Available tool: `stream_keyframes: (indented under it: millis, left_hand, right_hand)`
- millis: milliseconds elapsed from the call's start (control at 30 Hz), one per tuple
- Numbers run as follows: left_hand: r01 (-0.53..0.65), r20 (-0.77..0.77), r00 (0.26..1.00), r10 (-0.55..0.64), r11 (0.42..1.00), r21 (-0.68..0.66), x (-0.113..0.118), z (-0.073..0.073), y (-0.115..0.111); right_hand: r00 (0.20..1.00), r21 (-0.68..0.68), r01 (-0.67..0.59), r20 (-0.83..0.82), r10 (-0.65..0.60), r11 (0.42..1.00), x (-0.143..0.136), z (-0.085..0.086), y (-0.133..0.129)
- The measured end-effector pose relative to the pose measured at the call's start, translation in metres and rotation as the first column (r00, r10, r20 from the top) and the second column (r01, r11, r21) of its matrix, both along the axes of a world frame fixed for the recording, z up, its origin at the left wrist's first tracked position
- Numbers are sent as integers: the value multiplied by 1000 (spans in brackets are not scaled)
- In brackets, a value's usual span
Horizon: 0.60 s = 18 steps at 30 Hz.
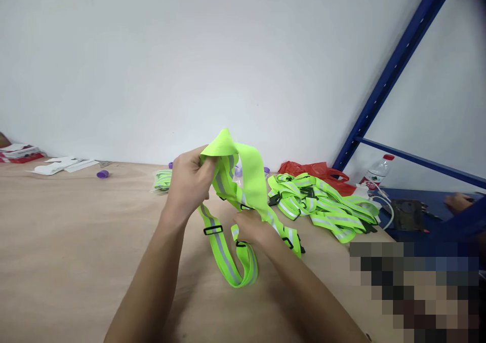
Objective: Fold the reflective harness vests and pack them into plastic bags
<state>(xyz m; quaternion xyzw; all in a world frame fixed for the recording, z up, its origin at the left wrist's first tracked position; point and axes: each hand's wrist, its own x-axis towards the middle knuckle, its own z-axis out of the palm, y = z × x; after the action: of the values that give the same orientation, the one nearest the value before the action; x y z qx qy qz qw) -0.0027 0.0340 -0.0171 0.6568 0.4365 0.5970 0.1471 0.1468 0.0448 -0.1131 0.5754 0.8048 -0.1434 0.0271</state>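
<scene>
Raised above the wooden table, my left hand (192, 183) is closed around a folded neon-green reflective strap (252, 173) with a grey stripe. The thumb presses near its bent top. Lower and to the right, my right hand (252, 225) is closed on the same strap bundle, its fingers partly hidden behind the webbing. A loop hangs below the hands and carries a black slide buckle (213, 230). Another end with a black buckle (287, 243) drops to the right of my right wrist.
Right of my hands lies a pile of similar straps (322, 201), before a red plastic bag (322, 173). A bottle (377, 170) stands by the blue frame (379, 89). A packed strap bundle (162, 180), purple cap (102, 174) and white papers (56, 165) lie left. Another person's hand (457, 201) shows far right.
</scene>
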Motion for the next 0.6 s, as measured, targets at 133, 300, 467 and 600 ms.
stream_keyframes:
  millis: [133, 300, 467, 600]
  left_hand:
    - [-68, -116, 991, 66, 998, -14, -3, -1, 8]
    - [-154, -151, 977, 149, 988, -24, -16, 1, 12]
    - [-185, -139, 976, 168, 976, -115, -24, 1, 17]
    - [-184, -158, 975, 157, 967, -175, -23, 0, 20]
  right_hand:
    - [982, -77, -184, -59, 180, 980, 14, 24, -2]
    - [884, -170, -360, -375, 278, 917, 42, 53, -7]
    - [628, -160, -468, -752, 199, 869, 80, 70, -9]
    - [320, 13, -394, -936, 150, 919, 106, 74, -13]
